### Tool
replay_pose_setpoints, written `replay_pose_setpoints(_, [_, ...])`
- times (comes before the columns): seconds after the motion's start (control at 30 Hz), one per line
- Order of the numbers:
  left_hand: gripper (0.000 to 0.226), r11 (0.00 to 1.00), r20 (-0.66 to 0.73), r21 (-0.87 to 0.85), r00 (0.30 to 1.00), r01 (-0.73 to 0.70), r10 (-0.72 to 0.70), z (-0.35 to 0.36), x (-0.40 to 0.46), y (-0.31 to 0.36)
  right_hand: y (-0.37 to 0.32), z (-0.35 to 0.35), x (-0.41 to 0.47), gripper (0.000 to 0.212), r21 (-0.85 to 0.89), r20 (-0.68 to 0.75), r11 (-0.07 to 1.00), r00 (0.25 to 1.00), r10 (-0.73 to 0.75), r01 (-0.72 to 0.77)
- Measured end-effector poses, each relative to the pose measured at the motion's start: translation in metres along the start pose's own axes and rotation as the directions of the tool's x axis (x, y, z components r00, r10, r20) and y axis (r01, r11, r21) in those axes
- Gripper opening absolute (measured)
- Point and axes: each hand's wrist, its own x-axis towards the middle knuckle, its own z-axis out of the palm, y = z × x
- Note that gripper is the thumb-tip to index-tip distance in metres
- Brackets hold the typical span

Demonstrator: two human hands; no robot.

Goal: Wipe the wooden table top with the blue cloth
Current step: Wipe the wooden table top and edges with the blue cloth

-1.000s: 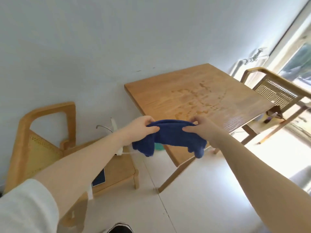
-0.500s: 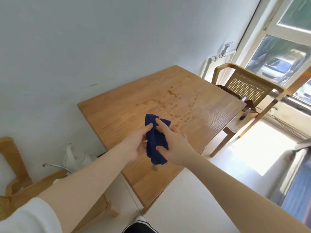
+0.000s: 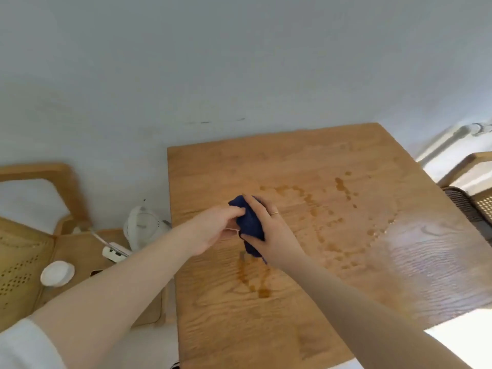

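The counter (image 3: 306,302) is light wood with a clear wavy grain, glossy where window light falls on its right side and marked by darker wet-looking stains (image 3: 255,278). The cloth (image 3: 249,225) is dark blue, soft and matt. The chair (image 3: 29,251) at left is pale wood with perforated cane panels.

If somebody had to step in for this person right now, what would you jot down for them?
Left hand and right hand: both grip the bunched blue cloth, held over the wooden table top.
Spill: brown liquid marks dot the middle, with a streaky puddle nearer the person.
Done: cloth gathered up, seemingly for wiping.
Left: all the wiping; the marks look untouched.
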Motion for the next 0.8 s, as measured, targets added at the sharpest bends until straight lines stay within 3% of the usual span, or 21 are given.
replay_pose_setpoints(0.07, [0.027,0.992,-0.165,0.122,0.986,0.016,0.004,-0.009,0.006,0.001,0.009,-0.002,0.031,0.061,0.048,0.106,0.997,0.992,-0.065,0.060])
replay_pose_setpoints(0.13, [0.025,0.961,-0.370,0.273,0.927,0.044,0.063,-0.019,0.008,0.000,0.014,-0.004,0.060,0.050,-0.006,0.160,0.995,0.983,-0.093,0.096])
replay_pose_setpoints(0.2, [0.025,0.908,-0.516,0.412,0.840,0.072,0.167,-0.033,0.008,-0.003,0.018,-0.005,0.089,0.048,-0.049,0.121,0.993,0.987,-0.101,0.108])
replay_pose_setpoints(0.3, [0.039,0.869,-0.645,0.464,0.737,0.171,0.200,-0.053,0.005,-0.010,0.015,-0.001,0.128,0.053,-0.062,0.034,0.984,0.986,-0.164,0.166])
replay_pose_setpoints(0.37, [0.045,0.863,-0.677,0.461,0.710,0.207,0.192,-0.062,0.002,-0.016,0.012,0.010,0.148,0.060,-0.150,0.083,0.957,0.968,-0.239,0.249])
replay_pose_setpoints(0.47, [0.054,0.821,-0.681,0.501,0.710,0.273,0.179,-0.072,0.008,-0.029,0.017,0.046,0.155,0.065,-0.326,0.395,0.866,0.887,-0.239,0.378])
replay_pose_setpoints(0.53, [0.060,0.798,-0.662,0.521,0.733,0.303,0.154,-0.079,0.016,-0.038,0.027,0.071,0.152,0.057,-0.328,0.493,0.837,0.835,-0.244,0.438])
replay_pose_setpoints(0.67, [0.061,0.791,-0.598,0.571,0.772,0.221,0.215,-0.096,0.041,-0.043,0.037,0.097,0.167,0.048,-0.412,0.432,0.767,0.847,-0.311,0.492])
replay_pose_setpoints(0.8, [0.077,0.750,-0.589,0.628,0.758,0.211,0.280,-0.118,0.066,-0.046,0.033,0.109,0.207,0.051,-0.496,0.350,0.726,0.875,-0.334,0.476])
